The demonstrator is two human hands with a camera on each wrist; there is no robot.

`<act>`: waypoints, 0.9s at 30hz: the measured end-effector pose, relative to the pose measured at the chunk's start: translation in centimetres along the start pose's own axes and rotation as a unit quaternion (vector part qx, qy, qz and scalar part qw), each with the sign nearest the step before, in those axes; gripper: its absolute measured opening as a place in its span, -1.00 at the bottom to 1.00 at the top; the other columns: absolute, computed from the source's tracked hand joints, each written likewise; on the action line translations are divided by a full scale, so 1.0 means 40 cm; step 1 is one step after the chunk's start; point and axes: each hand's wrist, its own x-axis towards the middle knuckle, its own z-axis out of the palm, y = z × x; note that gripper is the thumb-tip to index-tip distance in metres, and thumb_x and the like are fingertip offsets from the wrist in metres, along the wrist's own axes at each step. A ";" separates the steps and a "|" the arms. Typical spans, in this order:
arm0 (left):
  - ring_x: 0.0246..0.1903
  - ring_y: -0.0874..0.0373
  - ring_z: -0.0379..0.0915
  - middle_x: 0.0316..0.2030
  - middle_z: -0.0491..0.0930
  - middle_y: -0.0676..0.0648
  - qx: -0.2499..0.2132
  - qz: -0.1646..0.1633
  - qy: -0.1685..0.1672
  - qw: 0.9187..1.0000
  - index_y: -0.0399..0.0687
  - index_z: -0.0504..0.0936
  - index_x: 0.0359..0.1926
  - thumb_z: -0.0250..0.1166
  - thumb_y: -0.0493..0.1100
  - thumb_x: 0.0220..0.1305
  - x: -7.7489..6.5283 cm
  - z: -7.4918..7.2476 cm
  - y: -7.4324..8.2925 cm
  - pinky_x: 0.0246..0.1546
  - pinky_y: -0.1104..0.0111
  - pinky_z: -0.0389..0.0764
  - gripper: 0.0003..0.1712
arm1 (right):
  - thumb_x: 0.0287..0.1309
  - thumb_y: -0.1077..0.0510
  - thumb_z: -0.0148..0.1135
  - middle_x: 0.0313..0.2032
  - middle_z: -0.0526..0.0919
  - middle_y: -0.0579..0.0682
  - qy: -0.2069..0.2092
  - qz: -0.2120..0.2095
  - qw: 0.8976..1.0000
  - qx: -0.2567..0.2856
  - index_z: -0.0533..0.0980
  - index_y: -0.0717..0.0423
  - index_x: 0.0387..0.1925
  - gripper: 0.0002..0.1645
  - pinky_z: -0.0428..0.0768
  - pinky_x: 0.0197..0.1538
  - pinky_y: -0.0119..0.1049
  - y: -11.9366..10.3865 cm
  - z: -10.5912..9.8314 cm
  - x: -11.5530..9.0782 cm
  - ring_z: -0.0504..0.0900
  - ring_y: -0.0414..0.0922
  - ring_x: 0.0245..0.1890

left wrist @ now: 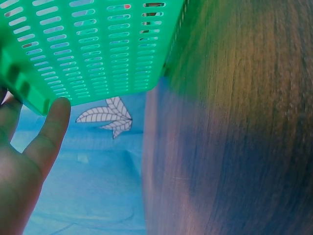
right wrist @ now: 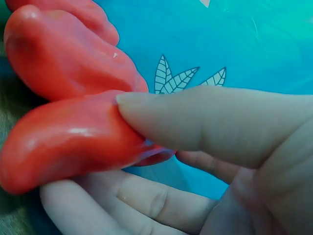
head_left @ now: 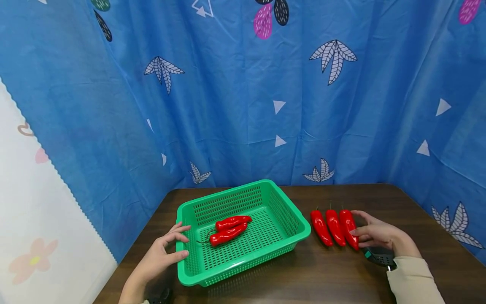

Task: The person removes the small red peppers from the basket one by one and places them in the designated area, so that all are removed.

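At the right of the table, my right hand (head_left: 379, 233) holds the rightmost of three red peppers (head_left: 347, 221), thumb on one side and fingers on the other. The right wrist view shows that pepper (right wrist: 73, 137) between thumb and curled fingers. Two more peppers lie just left of it, a middle one (head_left: 335, 228) and a left one (head_left: 321, 228). My left hand (head_left: 161, 253) rests on the left rim of a green plastic basket (head_left: 247, 269), its fingers fairly straight. Inside the basket lie an upper red pepper (head_left: 232, 222) and a lower one (head_left: 228, 235), side by side.
Under everything is a dark brown wooden table (head_left: 303, 278). A blue patterned curtain (head_left: 243, 105) hangs behind it and along the right. White cloth with flower prints (head_left: 38, 219) hangs at the far left. The basket stands between the left hand and the loose peppers.
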 end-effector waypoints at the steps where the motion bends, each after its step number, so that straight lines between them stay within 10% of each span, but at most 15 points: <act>1: 0.34 0.79 -0.09 0.34 0.42 -0.31 0.001 0.001 0.000 1.000 -0.12 0.61 -0.10 0.36 -0.31 0.25 0.000 0.000 -0.001 0.19 -0.56 0.00 -0.80 | 0.27 0.17 0.26 0.22 0.22 0.55 0.001 0.002 1.000 -0.001 -0.34 0.27 0.51 0.14 0.73 0.00 0.00 -0.001 0.000 0.000 0.69 -0.01 -0.18; 10: 0.33 0.82 -0.12 0.36 0.36 -0.39 -0.006 -0.015 -0.001 1.000 -0.16 0.60 -0.09 0.37 -0.30 0.24 0.000 -0.001 -0.010 0.20 -0.56 -0.04 -0.78 | 0.28 0.19 0.24 0.00 0.58 0.30 0.003 0.002 1.000 -0.021 -0.31 0.34 0.49 0.10 0.74 -0.02 -0.02 -0.001 -0.002 0.004 0.69 -0.03 -0.18; 27: 0.33 0.81 -0.12 0.37 0.39 -0.31 -0.003 -0.017 -0.001 1.000 -0.13 0.60 -0.09 0.36 -0.29 0.26 -0.002 0.001 -0.001 0.20 -0.56 -0.04 -0.79 | 0.19 0.24 0.24 -0.07 0.62 0.22 0.026 0.006 0.999 -0.045 -0.17 0.37 0.48 0.04 0.73 -0.02 0.03 -0.008 0.001 0.000 0.64 0.00 -0.19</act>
